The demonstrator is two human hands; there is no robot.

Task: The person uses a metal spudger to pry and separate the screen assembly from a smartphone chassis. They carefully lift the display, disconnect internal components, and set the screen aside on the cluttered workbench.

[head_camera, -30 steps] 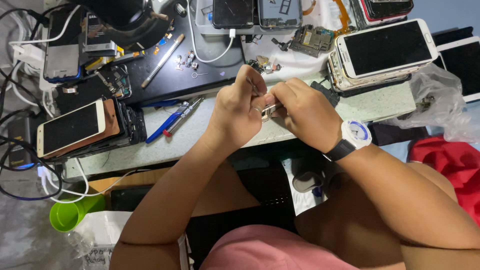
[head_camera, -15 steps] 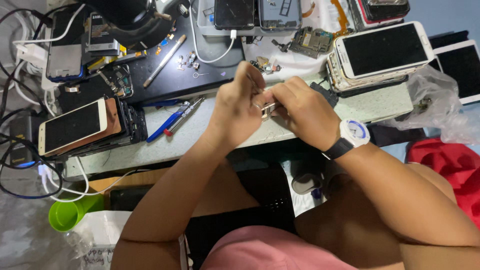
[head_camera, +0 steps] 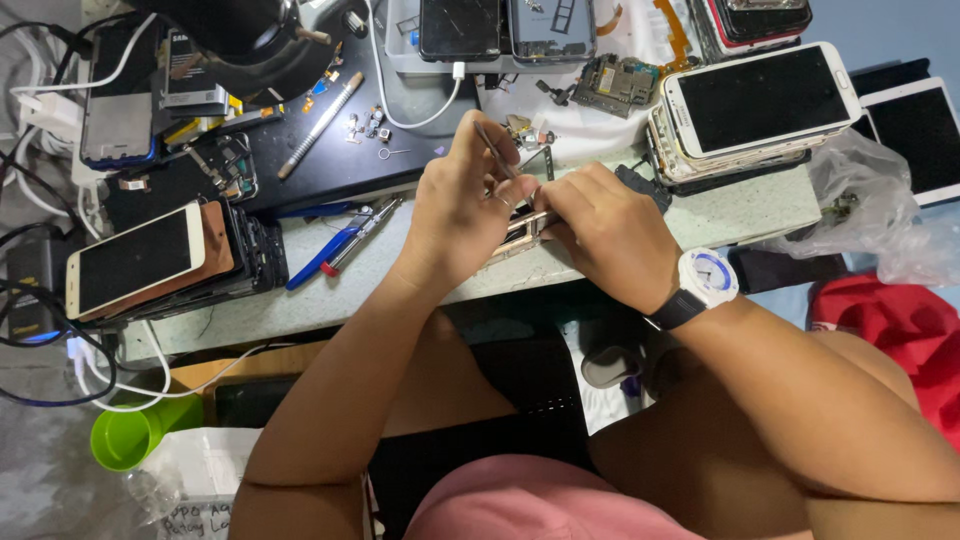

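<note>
Hardly anything has shifted since the earlier frames: both hands stay bunched together over the front edge of the tabletop [head_camera: 640,225], the left hand's fingers only slightly re-set around the tool. From the head view, the left hand [head_camera: 465,205] has its grip clenched on thin metal tweezers [head_camera: 493,148], whose upper end sticks up past the knuckles while the tips are hidden between the hands. The right hand [head_camera: 605,225], with a white wristwatch [head_camera: 706,277] just behind it, pinches a small gold-coloured phone frame [head_camera: 520,232], which sits between the two hands and seems to be held just above the tabletop edge. Judging by the pose, the fine work on the frame is mid-way: the part is still held, the tool still applied, and nothing has been set down. Beyond the phone frame lie a bare circuit board [head_camera: 618,82] and a stack of white phones [head_camera: 755,100]; to the left of it lie blue-handled pliers [head_camera: 335,245] and a pile of phones topped by a white one [head_camera: 135,258]. Phones, board and pliers all lie as they did before.
</note>
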